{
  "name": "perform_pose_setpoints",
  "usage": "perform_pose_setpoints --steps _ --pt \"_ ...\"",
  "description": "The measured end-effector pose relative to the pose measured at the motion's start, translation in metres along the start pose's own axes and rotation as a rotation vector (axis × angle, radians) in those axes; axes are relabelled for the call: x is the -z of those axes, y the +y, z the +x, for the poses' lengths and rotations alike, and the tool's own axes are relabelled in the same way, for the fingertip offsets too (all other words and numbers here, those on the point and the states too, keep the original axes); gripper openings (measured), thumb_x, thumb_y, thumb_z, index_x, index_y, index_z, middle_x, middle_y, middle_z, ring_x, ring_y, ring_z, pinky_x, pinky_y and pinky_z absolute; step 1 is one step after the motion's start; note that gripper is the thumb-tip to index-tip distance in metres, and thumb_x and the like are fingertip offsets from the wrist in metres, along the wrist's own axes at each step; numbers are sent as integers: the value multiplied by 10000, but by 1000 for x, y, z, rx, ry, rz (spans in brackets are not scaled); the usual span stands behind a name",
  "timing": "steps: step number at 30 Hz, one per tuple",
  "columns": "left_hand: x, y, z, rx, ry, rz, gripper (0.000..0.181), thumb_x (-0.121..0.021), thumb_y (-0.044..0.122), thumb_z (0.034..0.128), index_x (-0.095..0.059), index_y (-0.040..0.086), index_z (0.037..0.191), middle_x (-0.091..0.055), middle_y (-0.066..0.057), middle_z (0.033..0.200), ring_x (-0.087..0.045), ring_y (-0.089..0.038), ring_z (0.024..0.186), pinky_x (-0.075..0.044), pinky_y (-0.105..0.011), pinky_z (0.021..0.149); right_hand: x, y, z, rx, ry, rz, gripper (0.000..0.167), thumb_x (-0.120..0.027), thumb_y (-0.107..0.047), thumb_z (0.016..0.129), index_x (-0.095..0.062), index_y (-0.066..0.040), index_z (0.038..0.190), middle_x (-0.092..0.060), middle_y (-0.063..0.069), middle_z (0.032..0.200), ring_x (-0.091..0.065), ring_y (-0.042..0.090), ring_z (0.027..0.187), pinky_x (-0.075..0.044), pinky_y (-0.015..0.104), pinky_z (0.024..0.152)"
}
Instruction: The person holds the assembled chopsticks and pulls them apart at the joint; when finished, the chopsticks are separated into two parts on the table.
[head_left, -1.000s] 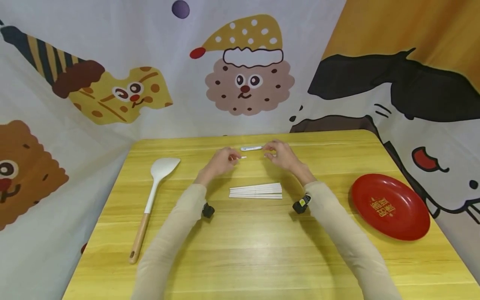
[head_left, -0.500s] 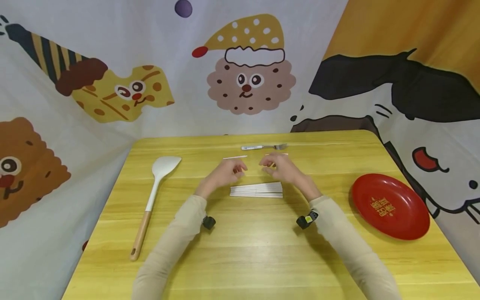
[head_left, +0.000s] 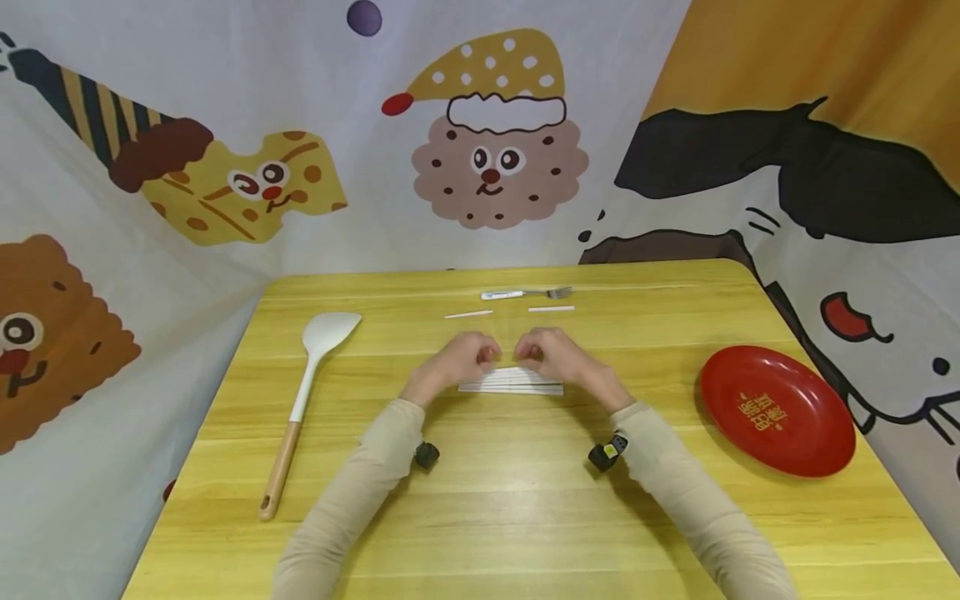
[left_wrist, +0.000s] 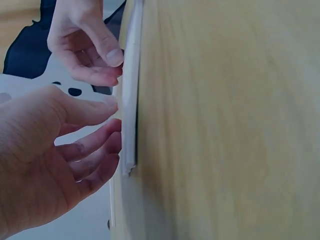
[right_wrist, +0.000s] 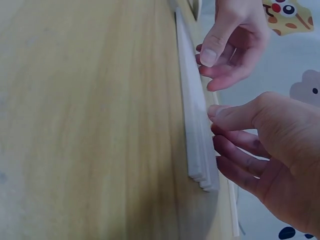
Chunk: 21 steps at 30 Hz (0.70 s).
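A row of several white strips point(head_left: 510, 383) lies side by side on the table. Both hands are at its far edge: the left hand point(head_left: 467, 358) towards the left end, the right hand point(head_left: 553, 355) towards the right end. In the left wrist view, bent fingertips of the left hand point(left_wrist: 55, 150) are right beside the strips point(left_wrist: 131, 85), with a gap between thumb and forefinger. The right wrist view has the right hand point(right_wrist: 275, 145) likewise, thumb and fingers slightly apart beside the strips point(right_wrist: 195, 115). Whether the fingertips touch them is unclear.
Behind the hands lie two thin white sticks point(head_left: 468, 314) point(head_left: 551, 308) and a fork point(head_left: 501, 295) with a white handle. A white spatula point(head_left: 300, 400) with a wooden handle is at left, a red oval plate point(head_left: 810, 417) at right. A printed cloth point(head_left: 360, 233) hangs behind.
Both hands have come back from the two thin sticks towards me, down to the strips' far edge. The sticks and the fork's tines, earlier partly covered by the hands, show fully.
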<state>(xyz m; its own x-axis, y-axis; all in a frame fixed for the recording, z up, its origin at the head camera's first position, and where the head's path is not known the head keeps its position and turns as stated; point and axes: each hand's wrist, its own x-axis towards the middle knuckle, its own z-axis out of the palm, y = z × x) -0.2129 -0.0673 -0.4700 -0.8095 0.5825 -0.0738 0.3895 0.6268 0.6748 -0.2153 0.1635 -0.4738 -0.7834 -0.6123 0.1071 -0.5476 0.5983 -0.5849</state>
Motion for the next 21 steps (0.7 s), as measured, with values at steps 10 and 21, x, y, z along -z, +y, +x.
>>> perform_pose_setpoints --steps 10,21 --pt "-6 3 2 8 -6 45 251 -638 -30 918 -719 44 1144 -685 -64 1046 -617 -187 963 -555 -305 882 -4 0 0 13 9 -6 118 -741 4 883 -761 -50 986 -738 61 941 -684 157 852 -590 268 773" --pt "-11 4 3 -48 18 147 200 -598 -44 945 -724 60 1059 -673 -52 998 -586 -170 912 -540 -307 825 -8 -3 3 3 -4 -8 140 -725 17 890 -761 -67 996 -737 49 955 -684 144 872 -586 267 784"
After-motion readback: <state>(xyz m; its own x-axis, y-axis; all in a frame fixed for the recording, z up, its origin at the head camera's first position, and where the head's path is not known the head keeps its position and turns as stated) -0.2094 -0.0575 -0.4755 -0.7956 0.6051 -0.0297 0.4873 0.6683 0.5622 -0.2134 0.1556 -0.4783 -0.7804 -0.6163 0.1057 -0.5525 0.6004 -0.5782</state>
